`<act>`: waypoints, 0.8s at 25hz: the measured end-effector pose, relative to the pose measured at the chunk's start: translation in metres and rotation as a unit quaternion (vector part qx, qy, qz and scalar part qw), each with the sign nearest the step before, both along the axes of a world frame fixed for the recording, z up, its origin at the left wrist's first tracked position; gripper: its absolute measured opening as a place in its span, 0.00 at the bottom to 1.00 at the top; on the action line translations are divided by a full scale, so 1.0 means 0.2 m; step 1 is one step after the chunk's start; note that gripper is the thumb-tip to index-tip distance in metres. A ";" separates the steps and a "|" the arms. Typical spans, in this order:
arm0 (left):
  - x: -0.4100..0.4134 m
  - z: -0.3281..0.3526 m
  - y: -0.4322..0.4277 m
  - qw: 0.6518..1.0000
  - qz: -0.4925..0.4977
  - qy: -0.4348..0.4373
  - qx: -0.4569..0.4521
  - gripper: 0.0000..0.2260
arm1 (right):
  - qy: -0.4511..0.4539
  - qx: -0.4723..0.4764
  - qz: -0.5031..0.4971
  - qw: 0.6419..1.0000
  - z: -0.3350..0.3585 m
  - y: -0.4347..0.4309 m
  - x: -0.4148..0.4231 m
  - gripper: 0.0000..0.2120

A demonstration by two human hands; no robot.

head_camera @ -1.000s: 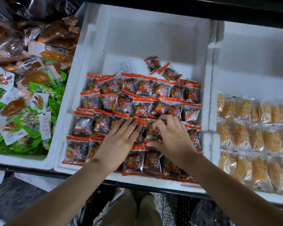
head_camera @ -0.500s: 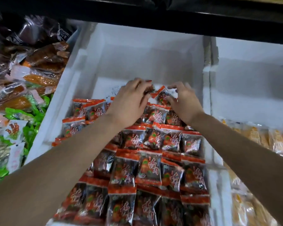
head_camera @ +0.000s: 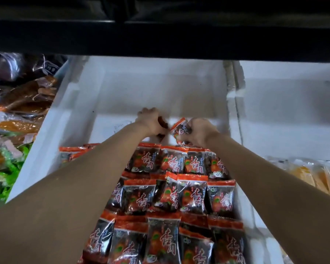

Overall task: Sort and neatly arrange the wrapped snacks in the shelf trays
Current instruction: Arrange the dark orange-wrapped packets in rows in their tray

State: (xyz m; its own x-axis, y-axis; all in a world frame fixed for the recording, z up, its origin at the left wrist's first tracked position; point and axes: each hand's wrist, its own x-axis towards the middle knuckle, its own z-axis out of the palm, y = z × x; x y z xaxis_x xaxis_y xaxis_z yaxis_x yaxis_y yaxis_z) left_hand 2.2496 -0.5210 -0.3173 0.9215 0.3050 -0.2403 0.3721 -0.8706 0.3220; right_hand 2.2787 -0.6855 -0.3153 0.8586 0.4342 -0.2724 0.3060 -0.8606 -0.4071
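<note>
Wrapped snacks (head_camera: 171,164) mostly rowed in the tray (head_camera: 74,111); behind the rows, left hand (head_camera: 150,121) and right hand (head_camera: 200,133) each grip a stray packet (head_camera: 179,128).

White foam tray (head_camera: 80,103), red-and-black snack packets (head_camera: 191,195) in overlapping rows across its front

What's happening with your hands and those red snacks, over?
Left hand grips one red packet, right hand grips a second packet. Both at the back of the white tray, behind the rows. Black shelf overhead.
</note>
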 end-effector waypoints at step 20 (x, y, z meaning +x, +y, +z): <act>-0.89 0.39 -0.10 0.854 0.203 -0.226 -0.423 0.07 | 0.093 0.275 -0.028 0.956 0.29 -0.33 -0.66 0.17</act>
